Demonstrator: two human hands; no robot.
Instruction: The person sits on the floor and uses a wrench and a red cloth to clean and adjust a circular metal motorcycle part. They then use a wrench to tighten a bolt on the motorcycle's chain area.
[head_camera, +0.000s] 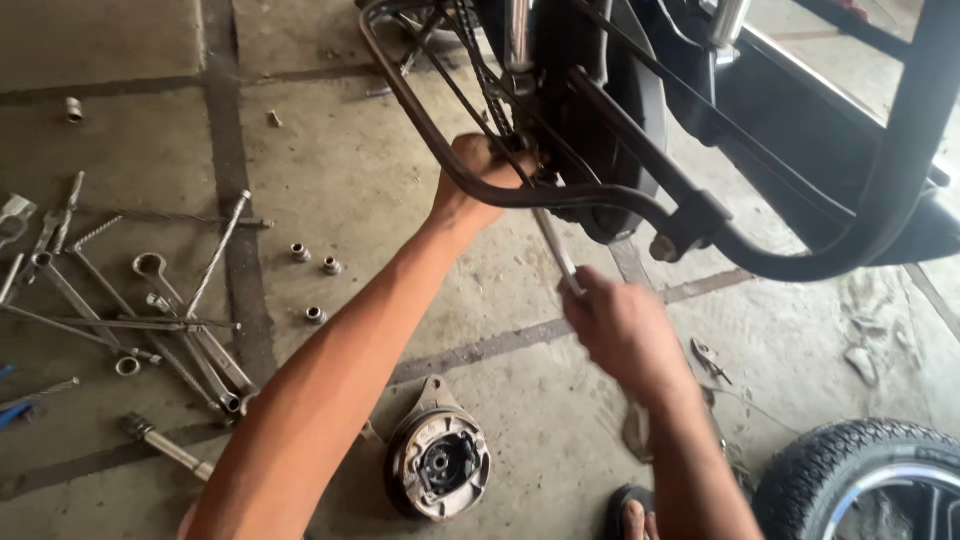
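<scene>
Both bare arms stretch forward from the bottom of the view toward the rear of a black motorcycle (640, 110). The left hand (480, 170) reaches furthest, wrist bent up, its fingers curled shut around something at the chain (480, 80) just behind the dark, curved guard bar (560, 195) (what exactly it grips is hidden by the bar). The right hand (620, 325) sits lower and nearer, knuckles up, fingers wrapped tight around the lower end of a slim, shiny metal wrench (555, 250) that slants up toward the axle area beside the left hand. On the rough concrete floor (340, 170) lie a round, greasy brake plate (438, 462) between the arms, loose steel spanners (150, 310) and small sockets (315, 262) well to the left, and a ribbed rubber tyre (860, 480) at the lower right.
</scene>
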